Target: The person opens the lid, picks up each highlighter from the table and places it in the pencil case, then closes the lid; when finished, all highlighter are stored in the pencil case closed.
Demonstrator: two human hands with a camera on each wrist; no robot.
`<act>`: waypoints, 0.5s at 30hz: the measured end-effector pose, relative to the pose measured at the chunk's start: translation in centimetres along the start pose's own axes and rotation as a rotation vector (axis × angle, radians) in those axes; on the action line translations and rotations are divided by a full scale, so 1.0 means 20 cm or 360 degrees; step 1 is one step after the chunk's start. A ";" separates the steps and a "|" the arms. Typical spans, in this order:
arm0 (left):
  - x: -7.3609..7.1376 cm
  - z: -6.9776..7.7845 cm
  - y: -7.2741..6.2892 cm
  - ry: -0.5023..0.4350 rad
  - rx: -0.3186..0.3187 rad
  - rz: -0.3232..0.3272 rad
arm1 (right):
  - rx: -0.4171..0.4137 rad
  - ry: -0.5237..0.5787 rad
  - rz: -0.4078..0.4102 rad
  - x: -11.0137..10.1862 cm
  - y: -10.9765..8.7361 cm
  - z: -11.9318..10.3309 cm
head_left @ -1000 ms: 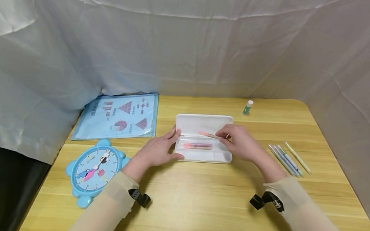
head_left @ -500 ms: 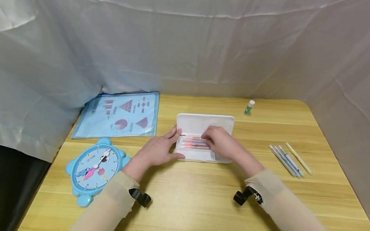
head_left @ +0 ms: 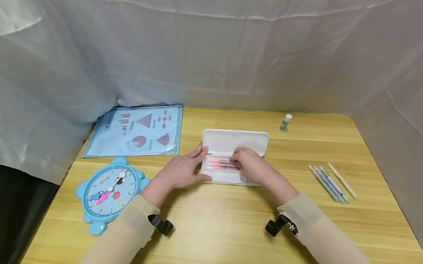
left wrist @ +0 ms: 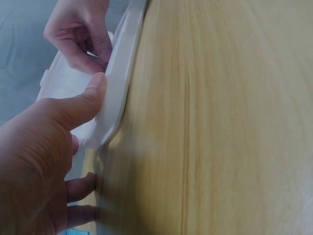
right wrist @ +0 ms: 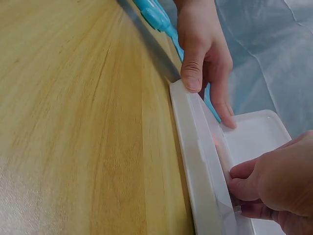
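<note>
A white pencil case (head_left: 235, 142) lies with its lid raised in the middle of the table. My left hand (head_left: 182, 170) grips its left end, thumb on the front edge and a finger near the hinge, as the right wrist view also shows. Inside the tray lie several pens (head_left: 219, 164) with pinkish-orange ends. My right hand (head_left: 252, 166) reaches into the tray and pinches a pen at its right end; in the right wrist view the fingertips (right wrist: 242, 188) hide most of that pen.
Several pens (head_left: 328, 184) lie at the right. A glue stick (head_left: 285, 122) stands at the back. On the left are a blue toy clock (head_left: 108, 194) and a blue printed pouch (head_left: 134, 133). Grey-white cloth (head_left: 228, 51) hangs behind the table.
My right hand has carried a pen leftward and down into the pencil case, beside the others there. Over the last half second it has barely moved. My left hand has kept its place.
</note>
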State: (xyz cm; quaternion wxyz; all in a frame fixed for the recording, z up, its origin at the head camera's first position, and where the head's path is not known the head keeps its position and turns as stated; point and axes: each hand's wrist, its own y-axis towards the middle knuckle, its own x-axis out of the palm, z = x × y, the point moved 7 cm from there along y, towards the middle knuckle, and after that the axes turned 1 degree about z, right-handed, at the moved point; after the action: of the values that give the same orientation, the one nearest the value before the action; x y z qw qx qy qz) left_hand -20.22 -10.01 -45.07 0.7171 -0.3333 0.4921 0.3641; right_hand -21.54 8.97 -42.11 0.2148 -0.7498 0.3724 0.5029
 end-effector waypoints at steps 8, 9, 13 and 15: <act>0.00 0.01 0.00 -0.0020 0.0007 -0.0010 | -0.0015 0.0148 0.0094 -0.04 -0.03 0.04; 0.00 0.01 0.00 -0.0021 0.0002 -0.0014 | -0.0017 0.0163 0.0106 -0.05 -0.03 0.04; 0.00 0.00 0.00 -0.0025 0.0001 -0.0015 | -0.0021 0.0245 0.0159 -0.09 -0.07 0.05; 0.00 0.01 0.00 -0.0029 0.0005 -0.0013 | -0.0016 0.0282 0.0181 -0.12 -0.09 0.05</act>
State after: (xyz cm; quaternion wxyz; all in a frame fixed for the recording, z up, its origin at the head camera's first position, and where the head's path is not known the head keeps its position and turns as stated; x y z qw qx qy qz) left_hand -20.14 -9.93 -44.97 0.7236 -0.3308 0.4848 0.3633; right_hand -21.26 11.62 -40.49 0.1482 -0.7700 0.4294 0.4480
